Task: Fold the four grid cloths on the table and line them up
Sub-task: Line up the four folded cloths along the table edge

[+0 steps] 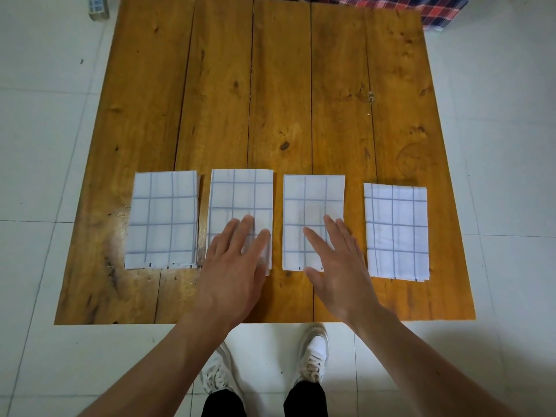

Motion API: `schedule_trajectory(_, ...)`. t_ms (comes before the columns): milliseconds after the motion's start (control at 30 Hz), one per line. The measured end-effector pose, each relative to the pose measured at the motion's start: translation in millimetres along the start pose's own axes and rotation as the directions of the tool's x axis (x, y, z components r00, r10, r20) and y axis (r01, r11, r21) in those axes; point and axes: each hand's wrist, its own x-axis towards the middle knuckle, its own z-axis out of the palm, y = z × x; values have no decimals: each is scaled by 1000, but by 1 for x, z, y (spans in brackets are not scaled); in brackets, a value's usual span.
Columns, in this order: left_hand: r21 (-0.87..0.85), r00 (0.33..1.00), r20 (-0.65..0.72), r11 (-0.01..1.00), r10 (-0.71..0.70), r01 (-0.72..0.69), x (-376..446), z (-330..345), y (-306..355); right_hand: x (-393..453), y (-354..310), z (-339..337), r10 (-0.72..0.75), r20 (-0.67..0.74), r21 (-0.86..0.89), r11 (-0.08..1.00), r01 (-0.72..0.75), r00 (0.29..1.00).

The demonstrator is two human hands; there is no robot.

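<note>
Several white cloths with blue grid lines lie folded in a row near the front of the wooden table. From left to right they are the first cloth, the second cloth, the third cloth and the fourth cloth, which sits slightly lower than the others. My left hand rests flat, fingers spread, over the near part of the second cloth. Over the near part of the third cloth my right hand lies flat with fingers apart. Neither hand grips anything.
The table stands on a white tiled floor. A red and blue plaid fabric lies beyond the far right corner, and a small object sits beyond the far left corner. My white shoes show below the front edge.
</note>
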Motion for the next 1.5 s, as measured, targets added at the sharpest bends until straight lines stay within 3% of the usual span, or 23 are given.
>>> schedule_trajectory(233, -67, 997, -75, 997, 31, -37, -1, -8, 17, -12, 25, -17, -16, -102, 158, 987, 32, 995)
schedule_trajectory(400, -62, 991, -118, 995, 68, -76, 8, -7, 52, -25, 66, -32, 94, -166, 190, 980, -62, 982)
schedule_trajectory(700, -35, 994, 15, 994, 104, -103, 27, 1, 105, -38, 117, -38, 151, -176, 78, 987, -140, 973)
schedule_trajectory(867, -16, 997, 32, 998, 69, -68, 39, 14, 110, -37, 129, -36, 159, -112, 68, 986, -153, 981)
schedule_trajectory(1500, -18, 999, -11, 999, 39, -40, 40, 25, 107, -18, 115, -33, 31, -133, 131, 991, -14, 991)
